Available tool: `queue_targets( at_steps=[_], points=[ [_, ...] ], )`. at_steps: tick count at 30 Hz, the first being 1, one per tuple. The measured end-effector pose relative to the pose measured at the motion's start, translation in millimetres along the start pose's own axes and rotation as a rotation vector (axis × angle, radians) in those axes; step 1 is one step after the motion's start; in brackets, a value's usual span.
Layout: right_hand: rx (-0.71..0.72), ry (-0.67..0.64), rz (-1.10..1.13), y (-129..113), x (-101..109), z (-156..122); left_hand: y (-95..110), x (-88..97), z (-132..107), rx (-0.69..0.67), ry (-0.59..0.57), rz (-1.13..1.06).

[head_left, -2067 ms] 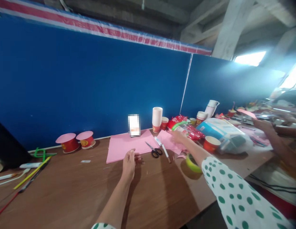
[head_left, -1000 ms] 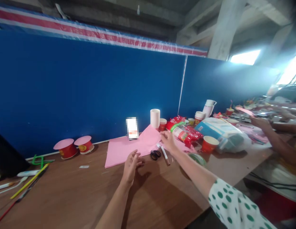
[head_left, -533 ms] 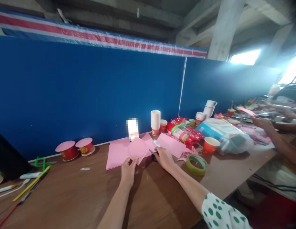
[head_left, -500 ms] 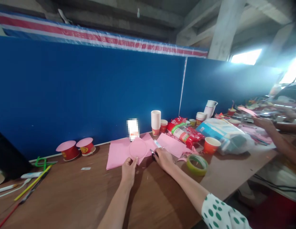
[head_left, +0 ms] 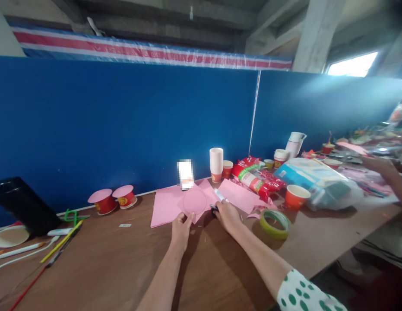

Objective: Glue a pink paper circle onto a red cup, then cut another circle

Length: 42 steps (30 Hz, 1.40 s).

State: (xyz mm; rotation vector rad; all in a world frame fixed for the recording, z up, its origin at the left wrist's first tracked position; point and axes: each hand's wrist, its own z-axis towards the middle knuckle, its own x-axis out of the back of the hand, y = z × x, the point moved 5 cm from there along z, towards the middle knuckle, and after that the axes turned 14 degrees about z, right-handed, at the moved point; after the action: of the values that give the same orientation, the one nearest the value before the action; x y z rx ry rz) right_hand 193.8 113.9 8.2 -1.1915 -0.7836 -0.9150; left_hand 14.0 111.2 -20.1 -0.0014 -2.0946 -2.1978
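Pink sheet (head_left: 194,201) with a round outline lies at the near edge of the pink paper stack (head_left: 166,203), overlapping it; left hand (head_left: 180,233) holds its near edge, thumb and forefinger pinching the paper just below the outline; right hand (head_left: 229,217) is bent over the scissors (head_left: 214,209), fingers curled on the dark handles, though whether they are through the loops or pressed tight cannot be told. Change noted: about a second ago the left fingers were loose with nothing between them and the right hand was at the lifted paper, scissors lying free; now sheet and scissors are both under hand, so cutting looks within reach, with no cut visible along the outline. Marker (head_left: 218,194) lies just beyond the right hand; tape roll (head_left: 275,236) lies flat to its right. Containers: tall white cups (head_left: 216,160) nested in a stack; orange cup (head_left: 294,202) upright, pale inner wall showing, bottom hidden; red packet (head_left: 252,177) in glossy film, contents unclear; clear bag (head_left: 317,185) around a blue-and-white pack; at far left, two red cups (head_left: 105,206) topped with pink discs, insides hidden.
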Motion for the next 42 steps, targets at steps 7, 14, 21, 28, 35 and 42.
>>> queue_targets(
  at_steps=[7,14,21,28,35,42],
  points=[
    [-0.027,-0.024,-0.012,-2.3,-7.1,6.3,5.1,1.8,-2.9,-0.036,0.039,0.044],
    [0.010,0.002,0.028,-3.7,-7.2,-0.5,7.8,1.4,-6.0,0.017,0.063,0.020],
    [0.036,0.051,0.120,-2.9,-4.1,-6.5,3.6,0.8,-3.3,0.015,0.020,-0.030],
    [0.048,0.135,0.257,-1.8,1.0,-9.1,0.1,1.2,-5.8,0.056,-0.025,-0.116],
    [0.080,0.187,0.383,-5.3,-0.7,-9.4,4.7,2.7,-5.8,0.072,0.008,-0.262],
    [0.112,0.150,0.424,-6.7,0.5,-9.9,3.3,6.9,-3.1,0.093,0.024,-0.390]
  ],
)
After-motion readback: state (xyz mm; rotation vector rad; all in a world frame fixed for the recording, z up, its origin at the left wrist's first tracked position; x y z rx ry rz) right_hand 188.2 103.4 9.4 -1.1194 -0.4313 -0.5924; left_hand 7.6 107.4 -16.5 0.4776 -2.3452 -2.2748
